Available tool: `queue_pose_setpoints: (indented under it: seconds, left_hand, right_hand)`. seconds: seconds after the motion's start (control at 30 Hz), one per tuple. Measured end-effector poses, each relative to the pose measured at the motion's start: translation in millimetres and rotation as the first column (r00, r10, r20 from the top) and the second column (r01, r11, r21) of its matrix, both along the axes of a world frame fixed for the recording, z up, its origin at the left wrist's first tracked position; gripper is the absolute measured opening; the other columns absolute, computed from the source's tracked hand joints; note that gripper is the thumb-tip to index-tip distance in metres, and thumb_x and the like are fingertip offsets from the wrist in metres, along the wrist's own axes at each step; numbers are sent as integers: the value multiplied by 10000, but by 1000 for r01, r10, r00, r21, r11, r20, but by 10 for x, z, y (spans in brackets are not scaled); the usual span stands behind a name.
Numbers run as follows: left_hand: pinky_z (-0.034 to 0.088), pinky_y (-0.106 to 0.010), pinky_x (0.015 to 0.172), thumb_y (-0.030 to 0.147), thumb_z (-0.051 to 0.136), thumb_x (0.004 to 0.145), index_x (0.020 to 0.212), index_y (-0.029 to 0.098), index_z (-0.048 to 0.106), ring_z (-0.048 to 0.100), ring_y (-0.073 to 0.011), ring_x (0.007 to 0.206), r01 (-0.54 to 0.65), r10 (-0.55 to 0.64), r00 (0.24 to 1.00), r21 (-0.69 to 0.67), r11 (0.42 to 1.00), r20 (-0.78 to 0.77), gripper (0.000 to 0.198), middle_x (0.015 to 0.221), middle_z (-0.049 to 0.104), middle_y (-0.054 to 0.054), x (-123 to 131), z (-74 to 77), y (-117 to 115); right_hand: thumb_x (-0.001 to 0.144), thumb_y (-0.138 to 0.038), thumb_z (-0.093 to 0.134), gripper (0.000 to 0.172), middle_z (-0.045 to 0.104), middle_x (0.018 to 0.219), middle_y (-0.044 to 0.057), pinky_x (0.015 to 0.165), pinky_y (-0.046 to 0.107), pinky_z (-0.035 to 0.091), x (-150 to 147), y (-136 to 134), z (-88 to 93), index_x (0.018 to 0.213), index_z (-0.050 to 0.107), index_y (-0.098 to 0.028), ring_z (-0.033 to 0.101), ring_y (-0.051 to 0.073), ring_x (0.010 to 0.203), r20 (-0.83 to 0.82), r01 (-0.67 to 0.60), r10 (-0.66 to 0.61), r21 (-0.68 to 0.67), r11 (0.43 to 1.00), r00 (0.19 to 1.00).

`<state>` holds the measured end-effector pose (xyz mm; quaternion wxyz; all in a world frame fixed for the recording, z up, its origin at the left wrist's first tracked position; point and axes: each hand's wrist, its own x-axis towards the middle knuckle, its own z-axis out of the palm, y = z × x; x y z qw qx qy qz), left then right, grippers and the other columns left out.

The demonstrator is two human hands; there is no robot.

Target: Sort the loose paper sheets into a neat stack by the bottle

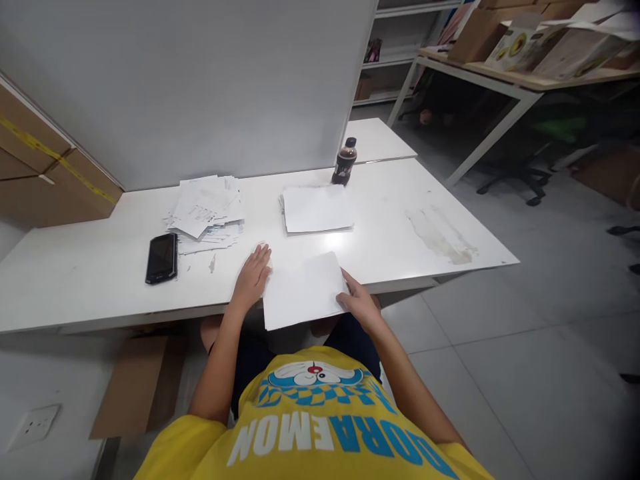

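White paper sheets (304,291) lie partly over the table's front edge, in front of my body. My right hand (359,301) pinches their right side, with the thumb on top and the fingers reaching around the edge. Flat on the table at the sheets' left edge rests my left hand (253,277), its fingers stretched out. Beyond the sheets sits a stack of white paper (319,209). To the left is an untidy pile of printed papers (206,208), with a black phone (162,258) beside it.
A bottle of dark drink (345,162) stands upright behind the paper stack. A grey panel (200,87) rises along the back of the white table (395,233). Cardboard boxes (75,190) sit at the left end. Another table with boxes (520,50) stands at the far right.
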<state>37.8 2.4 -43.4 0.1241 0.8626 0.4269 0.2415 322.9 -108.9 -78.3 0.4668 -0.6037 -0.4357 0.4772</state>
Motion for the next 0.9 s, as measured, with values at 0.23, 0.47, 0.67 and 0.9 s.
queue_pose_setpoints:
  seconds: [0.23,0.47,0.67,0.9]
  left_hand:
    - [325,-449,1180,384,377,1002,1404,208,506,286,-225,1469,-3,5,996,25,1000,-90,457,1480,493,-64,0,-28,-8]
    - [274,-500,1199,263,337,1002,1398,161,509,347,-252,1442,-27,49,983,121,992,-179,444,1456,513,-102,178,-44,-57]
    - [399,-460,1133,299,354,1003,1403,184,499,384,-240,1422,-19,28,998,155,988,-61,441,1445,529,-96,174,-100,47]
    - [446,-456,1100,289,402,994,1369,183,528,414,-241,1404,-14,3,998,186,982,59,409,1403,572,-108,183,-92,1]
  right_hand:
    - [654,-216,507,786,519,1461,34,1094,440,409,-25,65,83,1439,482,-228,490,288,1334,5,148,-148,-54,988,989]
    - [628,-212,480,709,688,1241,17,939,406,509,17,119,104,1327,598,-223,615,293,1136,31,94,-93,-33,995,995]
    - [571,-195,480,651,730,1090,18,901,383,491,309,530,258,1191,679,-216,626,275,1027,198,130,-145,82,988,970]
    - [638,-211,443,564,683,1016,76,806,386,509,778,1465,272,1167,629,-161,598,249,906,301,318,-408,306,897,862]
